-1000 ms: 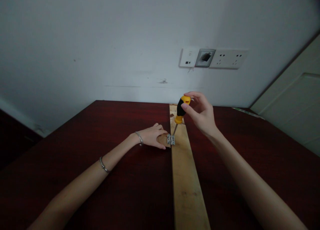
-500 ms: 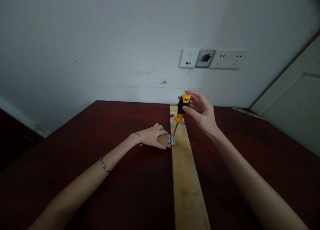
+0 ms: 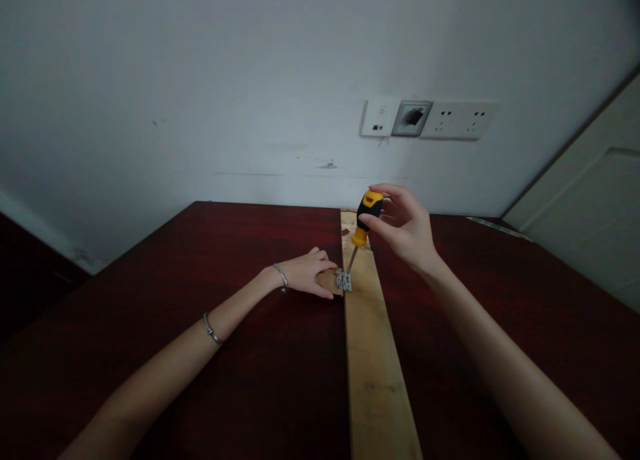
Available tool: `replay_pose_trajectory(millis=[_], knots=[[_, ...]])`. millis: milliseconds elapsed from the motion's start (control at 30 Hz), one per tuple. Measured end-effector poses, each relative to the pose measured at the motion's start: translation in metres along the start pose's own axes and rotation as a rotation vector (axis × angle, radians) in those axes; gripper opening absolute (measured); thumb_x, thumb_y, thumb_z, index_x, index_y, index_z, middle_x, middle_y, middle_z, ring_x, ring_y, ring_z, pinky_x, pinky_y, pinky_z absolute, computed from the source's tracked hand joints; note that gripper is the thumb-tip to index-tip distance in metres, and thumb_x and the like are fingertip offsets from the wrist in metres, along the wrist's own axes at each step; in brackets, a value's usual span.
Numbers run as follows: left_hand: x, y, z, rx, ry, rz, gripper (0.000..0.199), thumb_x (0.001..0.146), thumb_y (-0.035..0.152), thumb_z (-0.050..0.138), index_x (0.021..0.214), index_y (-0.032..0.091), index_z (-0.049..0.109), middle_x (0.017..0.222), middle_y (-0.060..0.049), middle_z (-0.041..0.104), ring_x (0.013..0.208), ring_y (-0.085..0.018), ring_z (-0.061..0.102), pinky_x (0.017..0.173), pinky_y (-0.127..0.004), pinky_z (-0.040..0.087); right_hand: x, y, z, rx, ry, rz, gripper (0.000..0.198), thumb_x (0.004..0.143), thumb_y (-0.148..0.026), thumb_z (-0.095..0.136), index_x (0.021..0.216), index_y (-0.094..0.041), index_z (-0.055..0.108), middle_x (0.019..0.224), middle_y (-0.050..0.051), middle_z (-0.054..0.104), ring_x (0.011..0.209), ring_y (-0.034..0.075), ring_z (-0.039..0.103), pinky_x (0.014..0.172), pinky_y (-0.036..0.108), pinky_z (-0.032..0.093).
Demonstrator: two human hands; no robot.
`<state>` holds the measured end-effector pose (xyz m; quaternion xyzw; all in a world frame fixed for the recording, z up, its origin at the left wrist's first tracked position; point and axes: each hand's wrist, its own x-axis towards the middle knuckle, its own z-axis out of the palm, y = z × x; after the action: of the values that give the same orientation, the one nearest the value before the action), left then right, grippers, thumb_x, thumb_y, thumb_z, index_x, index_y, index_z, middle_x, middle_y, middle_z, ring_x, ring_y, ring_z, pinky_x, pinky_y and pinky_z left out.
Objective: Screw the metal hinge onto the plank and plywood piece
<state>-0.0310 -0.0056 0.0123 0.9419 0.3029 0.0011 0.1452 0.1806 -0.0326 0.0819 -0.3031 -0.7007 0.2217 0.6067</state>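
Observation:
My right hand (image 3: 406, 228) is closed around the yellow and black handle of a screwdriver (image 3: 369, 210). Its thin metal shaft slants down, and the tip meets a small metal hinge (image 3: 344, 280). One leaf of this hinge lies on a long wooden plank (image 3: 373, 340); the other leaf sits on a small wooden block (image 3: 327, 281) against the plank's left side. My left hand (image 3: 306, 273) grips that block, thumb on the near side and fingers on the far side. The screw under the tip is too small to make out.
The plank lies lengthwise on a dark red table (image 3: 240, 247), reaching back toward the white wall (image 3: 280, 80). Sockets (image 3: 457, 120) are set in the wall above the table. A thin strip (image 3: 500, 228) lies at the far right edge, beside a pale door (image 3: 600, 200).
The screwdriver handle has turned slightly in my right hand, and the fingers have shifted round it. My left hand keeps its hold on the block. The whole view has drifted a little.

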Motion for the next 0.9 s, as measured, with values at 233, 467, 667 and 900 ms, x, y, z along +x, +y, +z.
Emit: replay_pose_trajectory(millis=[233, 467, 667, 900], knots=[[0.000, 0.000, 0.001, -0.002, -0.003, 0.005, 0.069, 0.072, 0.057, 0.066, 0.126, 0.016, 0.051, 0.108, -0.009, 0.049, 0.102, -0.025, 0.042, 0.092, -0.034, 0.037, 0.000, -0.003, -0.005, -0.037, 0.012, -0.028, 0.032, 0.072, -0.026, 0.071, 0.104, -0.029, 0.062, 0.107, 0.002, 0.060, 0.095, 0.017, 0.059, 0.076, 0.033, 0.054], [0.001, -0.002, 0.002, 0.004, 0.010, 0.012, 0.069, 0.071, 0.058, 0.066, 0.125, 0.017, 0.051, 0.109, -0.009, 0.049, 0.103, -0.025, 0.042, 0.093, -0.035, 0.036, 0.001, -0.009, -0.010, -0.015, -0.044, -0.014, 0.031, 0.082, -0.024, 0.059, 0.112, -0.029, 0.064, 0.116, 0.003, 0.064, 0.106, 0.020, 0.060, 0.094, 0.043, 0.049], [0.001, -0.002, 0.002, 0.008, 0.014, 0.013, 0.069, 0.071, 0.057, 0.066, 0.126, 0.018, 0.051, 0.108, -0.008, 0.050, 0.102, -0.024, 0.042, 0.093, -0.034, 0.036, -0.001, 0.000, -0.001, -0.040, 0.016, -0.056, 0.034, 0.073, -0.027, 0.071, 0.105, -0.030, 0.061, 0.108, 0.002, 0.059, 0.099, 0.018, 0.059, 0.081, 0.035, 0.054], [0.001, 0.001, -0.001, 0.009, -0.001, 0.002, 0.070, 0.072, 0.058, 0.065, 0.127, 0.017, 0.050, 0.110, -0.008, 0.049, 0.102, -0.024, 0.041, 0.093, -0.033, 0.037, -0.002, -0.006, -0.002, 0.083, -0.111, 0.007, 0.030, 0.083, -0.025, 0.059, 0.112, -0.030, 0.056, 0.118, 0.003, 0.060, 0.111, 0.020, 0.056, 0.096, 0.043, 0.047]])
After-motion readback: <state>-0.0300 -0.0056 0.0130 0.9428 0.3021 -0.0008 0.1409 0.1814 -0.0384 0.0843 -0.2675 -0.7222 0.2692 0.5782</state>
